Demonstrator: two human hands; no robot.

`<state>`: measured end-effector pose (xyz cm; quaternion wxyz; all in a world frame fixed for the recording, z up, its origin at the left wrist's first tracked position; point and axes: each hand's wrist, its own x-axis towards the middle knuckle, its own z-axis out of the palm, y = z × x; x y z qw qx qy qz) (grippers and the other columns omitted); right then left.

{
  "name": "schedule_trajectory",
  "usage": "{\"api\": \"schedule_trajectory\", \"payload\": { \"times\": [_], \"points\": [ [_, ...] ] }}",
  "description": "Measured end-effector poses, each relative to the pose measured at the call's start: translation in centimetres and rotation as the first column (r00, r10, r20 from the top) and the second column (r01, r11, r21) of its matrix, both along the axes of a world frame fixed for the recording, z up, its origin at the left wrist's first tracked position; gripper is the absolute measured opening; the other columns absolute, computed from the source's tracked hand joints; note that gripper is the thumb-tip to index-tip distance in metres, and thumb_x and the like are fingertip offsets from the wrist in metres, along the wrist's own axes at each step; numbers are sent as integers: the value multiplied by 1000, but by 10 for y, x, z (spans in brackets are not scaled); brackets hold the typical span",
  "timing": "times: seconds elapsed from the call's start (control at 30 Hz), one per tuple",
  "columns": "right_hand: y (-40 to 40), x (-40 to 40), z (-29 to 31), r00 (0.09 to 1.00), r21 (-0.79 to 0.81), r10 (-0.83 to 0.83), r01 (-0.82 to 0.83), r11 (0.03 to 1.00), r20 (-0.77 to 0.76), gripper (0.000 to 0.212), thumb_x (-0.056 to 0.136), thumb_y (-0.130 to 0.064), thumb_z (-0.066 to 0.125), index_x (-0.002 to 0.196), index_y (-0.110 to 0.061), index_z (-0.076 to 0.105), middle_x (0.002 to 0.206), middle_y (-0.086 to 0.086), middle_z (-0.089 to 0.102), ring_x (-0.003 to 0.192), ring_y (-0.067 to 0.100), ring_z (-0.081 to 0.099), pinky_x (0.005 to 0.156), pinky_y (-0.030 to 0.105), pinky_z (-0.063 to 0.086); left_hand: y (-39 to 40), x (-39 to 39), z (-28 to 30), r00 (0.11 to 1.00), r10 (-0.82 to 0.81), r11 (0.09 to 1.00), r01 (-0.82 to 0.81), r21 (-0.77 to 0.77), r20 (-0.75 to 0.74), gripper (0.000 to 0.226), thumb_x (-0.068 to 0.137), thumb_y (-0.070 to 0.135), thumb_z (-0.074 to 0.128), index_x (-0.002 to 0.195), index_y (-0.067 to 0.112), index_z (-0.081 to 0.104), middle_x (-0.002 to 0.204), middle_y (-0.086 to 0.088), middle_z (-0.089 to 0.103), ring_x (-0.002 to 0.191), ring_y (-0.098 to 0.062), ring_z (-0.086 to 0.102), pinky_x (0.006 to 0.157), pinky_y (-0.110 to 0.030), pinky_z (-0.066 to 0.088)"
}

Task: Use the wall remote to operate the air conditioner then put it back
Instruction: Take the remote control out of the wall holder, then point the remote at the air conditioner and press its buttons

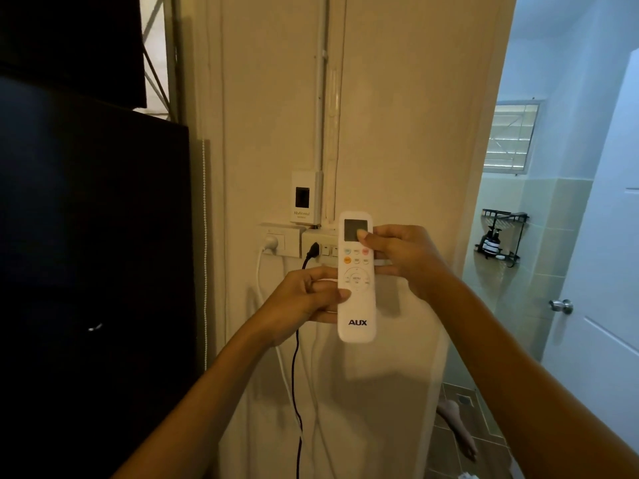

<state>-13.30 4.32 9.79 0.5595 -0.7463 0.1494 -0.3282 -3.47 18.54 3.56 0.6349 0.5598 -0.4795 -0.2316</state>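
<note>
The remote (356, 276) is the heart of this, a white AUX handset held upright at the centre of the frame, in front of the cream wall (397, 140), but the biggest thing near me is the dark slab (90, 243) filling the left side, too black to make out. The cream wall takes the middle of the frame, with a thin conduit (324, 98) running down it from the top. To the right, an open white door (608, 236) with a round metal knob (562, 306) leads into a tiled bathroom, where a louvred window (511, 136) sits in the upper right and a black wire shelf (501, 236) with bottles hangs on the green tiles below it.

Both bare arms reach in from the bottom edge. The left hand (304, 300) grips the remote's lower half from the left side, fingers curled behind it and the thumb pressed on the face just under the round button pad. The right hand (403, 257) holds the upper half from the right, fingers wrapped behind and the thumb tip resting on the corner of the grey display.

Just behind the remote, at centre, sit two wall sockets (297, 240), a white plug (269, 242) in the left one and a black plug (313, 251) in the right, their cords hanging down. Above them is a small white box (304, 197) with a dark window, marked National.
</note>
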Motion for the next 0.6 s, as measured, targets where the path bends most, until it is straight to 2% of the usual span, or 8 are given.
{"api": "schedule_trajectory", "payload": {
  "times": [0.17,0.27,0.37,0.5,0.6],
  "points": [
    [42,-38,-4,999,-19,48,-48,999,-17,27,84,-25,64,104,-7,64,93,8,71,79,17,69,54,24,57,40,-38,-2,998,53,999,-53,-3,21,23,87,3,58,101,20,62,84,10,77,85,-11,73,62,-21,58],
    [72,-69,-16,991,-6,128,-128,992,-34,21,88,-24,59,103,-10,64,90,2,70,80,15,69,56,24,58,67,-62,-7,994,112,994,-111,-13,19,21,87,7,59,100,24,62,83,14,77,83,-8,73,61,-19,58],
    [100,-95,-31,971,36,230,-228,973,-68,24,90,-21,56,111,-13,62,91,-1,69,79,11,68,57,22,58,97,-86,-12,984,176,984,-175,-30,32,20,87,11,60,99,27,60,84,16,76,82,-6,73,60,-17,56],
    [134,-116,-51,952,49,296,-292,955,-77,24,89,-18,58,112,-19,61,100,0,71,84,11,70,62,24,58,137,-113,-18,969,246,969,-246,-34,16,21,88,12,59,102,28,59,87,14,75,85,-7,73,61,-18,57],
    [158,-124,-60,931,72,358,-354,933,-65,24,89,-15,56,112,-21,61,102,-1,71,90,13,69,67,27,58,168,-127,-21,955,294,956,-294,-21,21,23,87,14,59,107,25,58,98,6,73,91,-12,72,69,-24,59]
  ]
}}
